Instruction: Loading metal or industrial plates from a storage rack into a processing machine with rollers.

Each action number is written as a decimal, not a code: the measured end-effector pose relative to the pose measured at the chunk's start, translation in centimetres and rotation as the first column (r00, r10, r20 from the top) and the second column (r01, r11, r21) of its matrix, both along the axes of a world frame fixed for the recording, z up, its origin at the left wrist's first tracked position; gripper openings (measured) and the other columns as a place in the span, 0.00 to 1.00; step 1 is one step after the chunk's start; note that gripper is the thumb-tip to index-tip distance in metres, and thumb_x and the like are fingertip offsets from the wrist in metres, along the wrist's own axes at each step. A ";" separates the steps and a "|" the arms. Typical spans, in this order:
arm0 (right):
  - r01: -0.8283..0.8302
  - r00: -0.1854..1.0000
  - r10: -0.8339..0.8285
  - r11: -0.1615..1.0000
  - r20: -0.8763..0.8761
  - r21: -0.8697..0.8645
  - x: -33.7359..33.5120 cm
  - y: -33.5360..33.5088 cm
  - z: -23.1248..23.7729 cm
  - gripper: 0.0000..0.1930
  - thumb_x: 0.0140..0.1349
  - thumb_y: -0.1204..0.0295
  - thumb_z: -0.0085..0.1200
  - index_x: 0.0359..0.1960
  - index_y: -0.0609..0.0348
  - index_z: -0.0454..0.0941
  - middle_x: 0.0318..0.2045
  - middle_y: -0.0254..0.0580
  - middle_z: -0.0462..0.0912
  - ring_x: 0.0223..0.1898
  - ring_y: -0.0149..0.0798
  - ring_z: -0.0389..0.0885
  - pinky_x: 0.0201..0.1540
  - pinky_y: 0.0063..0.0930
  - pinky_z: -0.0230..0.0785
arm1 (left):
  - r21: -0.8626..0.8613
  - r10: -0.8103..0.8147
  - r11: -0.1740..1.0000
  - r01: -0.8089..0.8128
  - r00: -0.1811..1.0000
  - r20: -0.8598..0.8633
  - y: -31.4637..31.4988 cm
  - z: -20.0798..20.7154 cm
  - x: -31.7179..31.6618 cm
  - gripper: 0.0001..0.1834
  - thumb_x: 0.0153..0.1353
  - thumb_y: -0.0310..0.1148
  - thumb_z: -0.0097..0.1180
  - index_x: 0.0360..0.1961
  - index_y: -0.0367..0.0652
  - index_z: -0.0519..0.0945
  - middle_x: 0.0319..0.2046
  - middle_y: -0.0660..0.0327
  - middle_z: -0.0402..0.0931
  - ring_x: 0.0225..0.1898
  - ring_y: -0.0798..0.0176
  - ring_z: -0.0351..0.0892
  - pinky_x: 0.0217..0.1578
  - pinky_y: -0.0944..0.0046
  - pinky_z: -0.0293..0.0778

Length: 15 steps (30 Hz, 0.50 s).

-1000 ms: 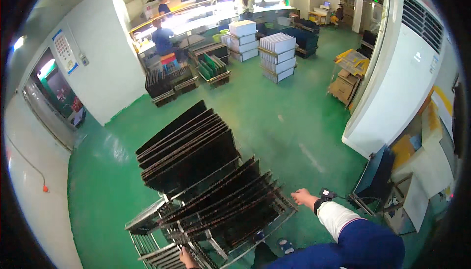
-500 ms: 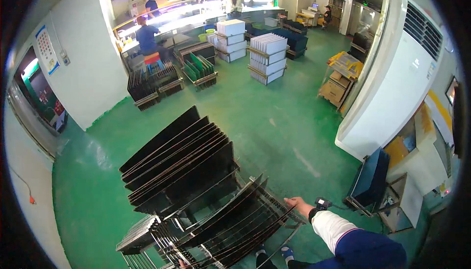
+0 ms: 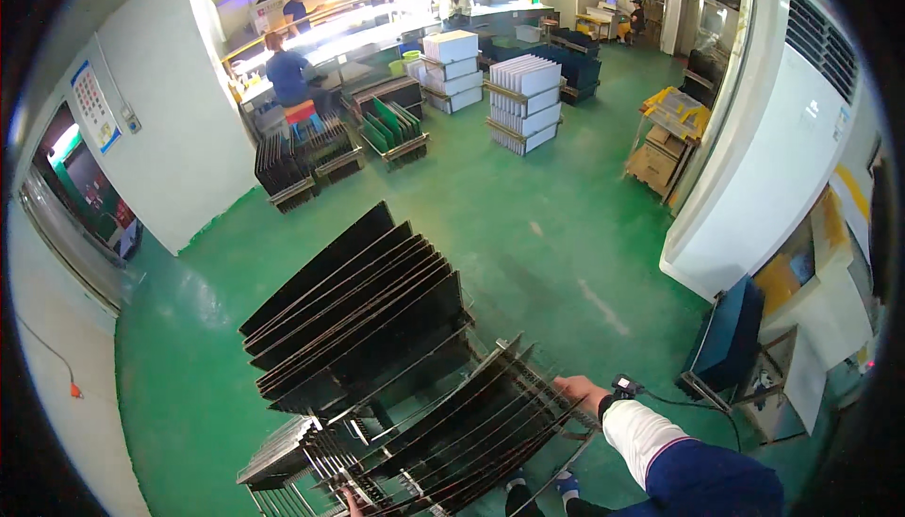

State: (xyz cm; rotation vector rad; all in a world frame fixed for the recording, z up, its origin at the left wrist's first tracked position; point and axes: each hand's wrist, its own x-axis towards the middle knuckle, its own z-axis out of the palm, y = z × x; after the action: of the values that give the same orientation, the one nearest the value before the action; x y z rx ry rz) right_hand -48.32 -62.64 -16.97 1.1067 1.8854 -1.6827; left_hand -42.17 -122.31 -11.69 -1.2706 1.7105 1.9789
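Note:
My right hand (image 3: 583,393) is closed on the right end of a metal slotted rack (image 3: 542,376), its fingers partly hidden by the rail. Low in the picture, only a bit of my left hand (image 3: 353,501) shows, against the slotted left end of the same rack; its fingers look bent round the metal. Thin dark panels (image 3: 462,427) stand on edge in this rack, several of them bowed. Just beyond it, a second group of larger black panels (image 3: 368,305) leans in a row in another rack. A metal frame with slots (image 3: 283,451) lies at the left.
Racks of dark panels (image 3: 302,159), green panels (image 3: 391,126) and white panels (image 3: 523,93) stand ahead on the green floor. A tall white air conditioner (image 3: 754,159) and a dark blue block in a rack (image 3: 724,338) are at the right. People work at a lit bench (image 3: 368,41).
The whole view has shifted slightly, so the room sits a little further right in the picture. Both hands stay at the rack's ends, and the left one shows a little more.

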 end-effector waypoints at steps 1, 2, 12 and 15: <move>0.001 1.000 -0.001 1.000 -0.003 -0.003 0.2 0.4 -0.6 0.23 0.61 0.54 0.54 0.38 0.67 0.81 0.33 0.41 0.81 0.37 0.36 0.75 0.43 0.32 0.67 | 0.001 -0.006 1.000 0.006 1.000 0.003 0.1 0.1 -0.1 0.39 0.59 0.65 0.46 0.59 0.42 0.67 0.53 0.55 0.70 0.48 0.53 0.70 0.49 0.49 0.68; -0.120 0.989 0.109 0.986 0.100 0.114 0.7 1.4 -2.0 0.25 0.59 0.51 0.55 0.35 0.66 0.80 0.33 0.41 0.81 0.35 0.37 0.76 0.39 0.34 0.67 | 0.002 -0.015 1.000 0.015 1.000 0.007 0.1 0.1 0.0 0.39 0.59 0.64 0.46 0.59 0.42 0.68 0.53 0.55 0.70 0.48 0.53 0.70 0.48 0.49 0.68; -0.782 0.342 0.763 -0.093 0.549 0.616 17.9 9.0 0.3 0.15 0.59 0.63 0.49 0.46 0.52 0.74 0.31 0.52 0.78 0.31 0.54 0.78 0.33 0.44 0.70 | 0.199 -0.150 0.965 0.173 0.981 -0.123 8.6 5.2 -2.2 0.23 0.64 0.52 0.47 0.45 0.43 0.76 0.33 0.61 0.74 0.30 0.62 0.72 0.30 0.60 0.70; -0.722 0.637 0.652 0.317 0.411 0.615 24.5 11.1 2.7 0.15 0.59 0.63 0.49 0.47 0.52 0.73 0.32 0.52 0.78 0.32 0.54 0.78 0.34 0.44 0.70 | 0.047 -0.322 0.939 0.342 0.918 -0.233 12.4 3.1 -3.6 0.22 0.64 0.52 0.48 0.40 0.43 0.77 0.26 0.64 0.70 0.25 0.66 0.66 0.26 0.62 0.64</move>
State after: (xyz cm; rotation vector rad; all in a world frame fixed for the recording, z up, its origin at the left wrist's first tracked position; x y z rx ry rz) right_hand -23.84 -51.52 -14.30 0.3679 2.5303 -0.3161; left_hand -45.82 -109.87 -8.55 -0.6913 1.7741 2.0184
